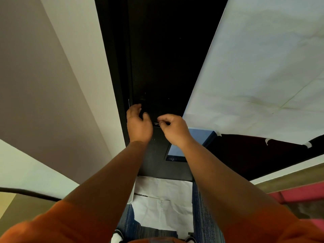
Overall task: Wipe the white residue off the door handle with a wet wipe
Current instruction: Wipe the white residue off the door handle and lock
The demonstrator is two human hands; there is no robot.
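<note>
Since the door handle [155, 122] is rigid and fixed, keep your right hand [172, 128] pinching its tip; your left hand's [138, 123] grip I cannot tell

Orange short sleeves [43, 225], bare left hand [138, 125] and right hand [173, 130], white shoes [116, 238].

Both arms reach forward and up, the left forearm [108, 176] and right forearm [215, 176] bare and nearly straight, drawing closer toward the wrists. The left hand [138, 123] is cupped, back to the camera, fingers curved forward and thumb spread to the right. Just beside it, the right hand [173, 128] has its fingers curled, tips pinched together at the left (whether either holds anything is lost in shadow).
</note>
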